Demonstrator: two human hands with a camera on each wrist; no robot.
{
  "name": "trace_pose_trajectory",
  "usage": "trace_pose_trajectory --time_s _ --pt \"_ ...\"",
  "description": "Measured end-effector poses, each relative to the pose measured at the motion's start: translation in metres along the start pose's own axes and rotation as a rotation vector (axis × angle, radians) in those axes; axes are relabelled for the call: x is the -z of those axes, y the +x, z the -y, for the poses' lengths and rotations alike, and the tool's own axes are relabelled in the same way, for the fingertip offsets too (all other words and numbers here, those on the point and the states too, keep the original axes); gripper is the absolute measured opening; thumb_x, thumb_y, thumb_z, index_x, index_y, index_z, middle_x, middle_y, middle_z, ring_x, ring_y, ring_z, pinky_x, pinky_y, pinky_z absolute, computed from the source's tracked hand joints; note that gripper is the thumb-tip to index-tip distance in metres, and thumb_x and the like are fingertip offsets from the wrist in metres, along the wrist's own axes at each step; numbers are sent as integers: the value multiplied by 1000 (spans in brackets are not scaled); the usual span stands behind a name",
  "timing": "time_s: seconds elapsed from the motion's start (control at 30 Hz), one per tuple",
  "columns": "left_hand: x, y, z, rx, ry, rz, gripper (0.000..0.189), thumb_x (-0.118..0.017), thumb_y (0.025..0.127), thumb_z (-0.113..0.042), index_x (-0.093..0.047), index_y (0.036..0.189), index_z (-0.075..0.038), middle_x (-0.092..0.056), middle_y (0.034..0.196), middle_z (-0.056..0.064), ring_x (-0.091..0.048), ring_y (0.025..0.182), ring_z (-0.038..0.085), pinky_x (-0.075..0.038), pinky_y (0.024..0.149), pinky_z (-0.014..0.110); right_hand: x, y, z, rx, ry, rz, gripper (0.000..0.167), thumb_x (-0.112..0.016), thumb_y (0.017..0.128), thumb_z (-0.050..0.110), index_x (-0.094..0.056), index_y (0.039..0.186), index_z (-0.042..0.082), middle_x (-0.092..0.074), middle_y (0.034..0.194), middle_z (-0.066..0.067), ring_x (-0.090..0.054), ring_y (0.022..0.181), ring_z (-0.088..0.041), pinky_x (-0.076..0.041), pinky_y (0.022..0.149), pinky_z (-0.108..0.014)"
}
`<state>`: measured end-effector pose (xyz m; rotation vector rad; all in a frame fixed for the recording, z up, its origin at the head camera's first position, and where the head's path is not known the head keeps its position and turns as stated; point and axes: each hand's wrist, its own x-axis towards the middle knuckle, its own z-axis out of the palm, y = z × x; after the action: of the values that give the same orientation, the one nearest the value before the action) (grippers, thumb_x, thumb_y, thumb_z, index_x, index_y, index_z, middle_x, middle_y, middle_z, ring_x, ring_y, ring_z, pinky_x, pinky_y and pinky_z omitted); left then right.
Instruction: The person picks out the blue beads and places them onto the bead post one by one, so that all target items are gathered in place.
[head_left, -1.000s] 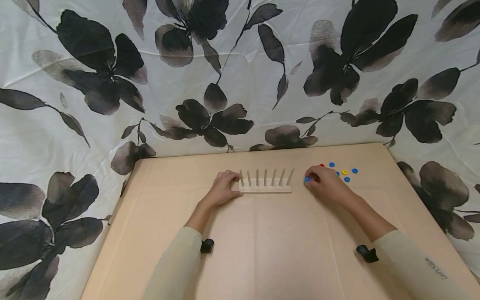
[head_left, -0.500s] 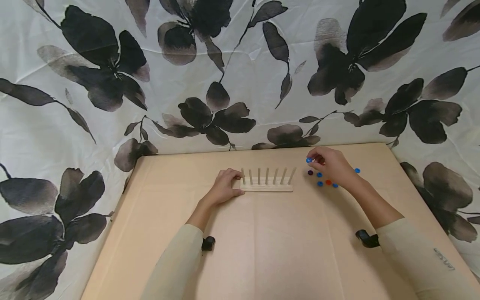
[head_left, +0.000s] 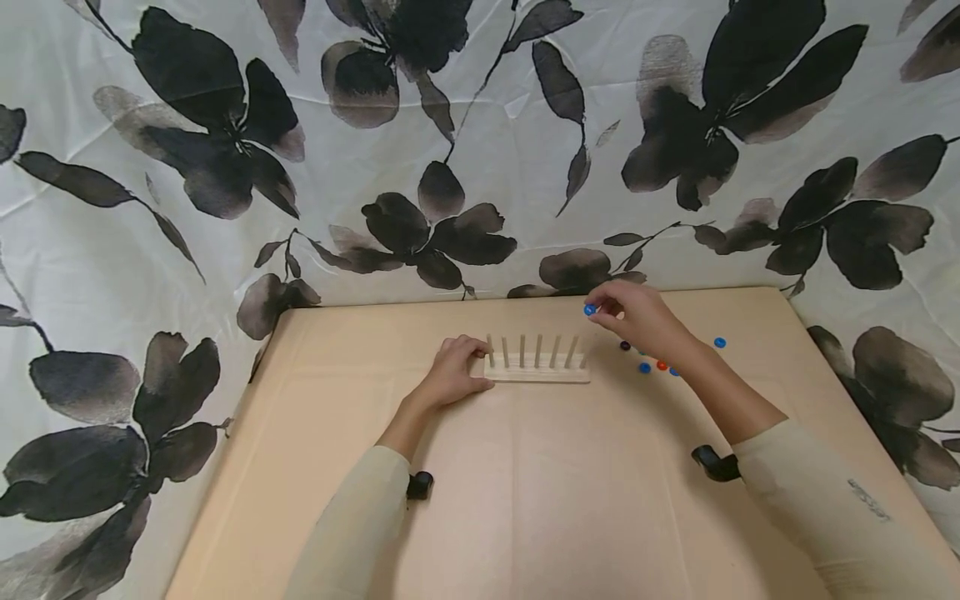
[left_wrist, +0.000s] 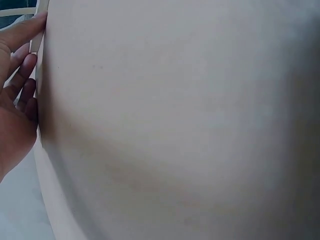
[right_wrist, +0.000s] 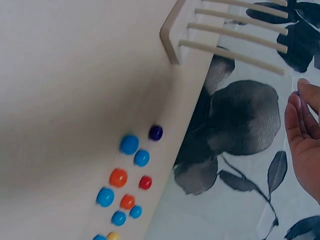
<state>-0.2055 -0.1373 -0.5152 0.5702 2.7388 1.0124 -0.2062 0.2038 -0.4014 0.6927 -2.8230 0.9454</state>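
Observation:
A light wooden peg rack (head_left: 536, 377) with a row of several upright pegs sits toward the back of the table. My left hand (head_left: 450, 373) grips its left end, thumb at the front and fingers behind. Between thumb and fingertips of my right hand (head_left: 637, 317) is a small blue bead (head_left: 590, 309), held up just beyond the rack's right end. In the right wrist view, that hand (right_wrist: 304, 140) is level with the peg tips, and its fingers mostly hide the bead. Only the rack's end edge (left_wrist: 39, 35) shows in the left wrist view.
Loose beads lie to the right of the rack, among them a dark purple bead (right_wrist: 156, 133), a blue bead (right_wrist: 129, 144), an orange bead (right_wrist: 118, 177) and a red bead (right_wrist: 145, 182). Behind the table edge hangs a white floral cloth (head_left: 487, 150).
My right hand has lifted the blue bead off the bead group and carried it left and back, toward the rack. My left hand keeps its grip on the rack.

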Motion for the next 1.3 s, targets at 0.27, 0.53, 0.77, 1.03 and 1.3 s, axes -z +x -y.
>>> trace_pose_trajectory --time_s 0.27,0.53,0.77,1.03,1.3 --pt "0 -1 -1 2 -6 -9 56 -90 79 -25 -65 127 -8 -63 120 6 -46 122 29 -35 108 48 -13 12 14 67 34 -3 19 -77 92 7 -72 110 6 -72 98 -6 -66 85 -18 -57 76 -33" --pt "0 -1 -1 0 4 -5 56 -90 79 -25 -65 126 -9 -63 121 5 -47 122 29 -35 108 49 -29 24 35 72 70 36 19 -79 90 8 -73 108 7 -71 98 -5 -65 86 -17 -58 78 -36" --pt "0 -1 0 -9 9 -18 54 -91 78 -25 -66 124 -10 -63 119 5 -48 120 28 -36 106 47 -48 39 56 118 102 71 17 -80 90 8 -74 106 7 -71 97 -4 -66 86 -16 -58 78 -35" --pt "-1 -2 0 -10 4 -21 53 -92 78 -25 -67 122 -10 -63 118 5 -48 119 29 -36 105 47 -65 51 74 135 68 112 19 -80 90 11 -75 109 7 -72 100 -4 -67 90 -17 -58 80 -30" --pt "-1 -3 -1 -20 1 -23 53 -92 77 -26 -67 121 -11 -63 117 4 -48 117 29 -37 102 47 -77 56 84 159 47 153 19 -79 91 11 -76 109 7 -72 98 -4 -68 89 -16 -57 81 -28"
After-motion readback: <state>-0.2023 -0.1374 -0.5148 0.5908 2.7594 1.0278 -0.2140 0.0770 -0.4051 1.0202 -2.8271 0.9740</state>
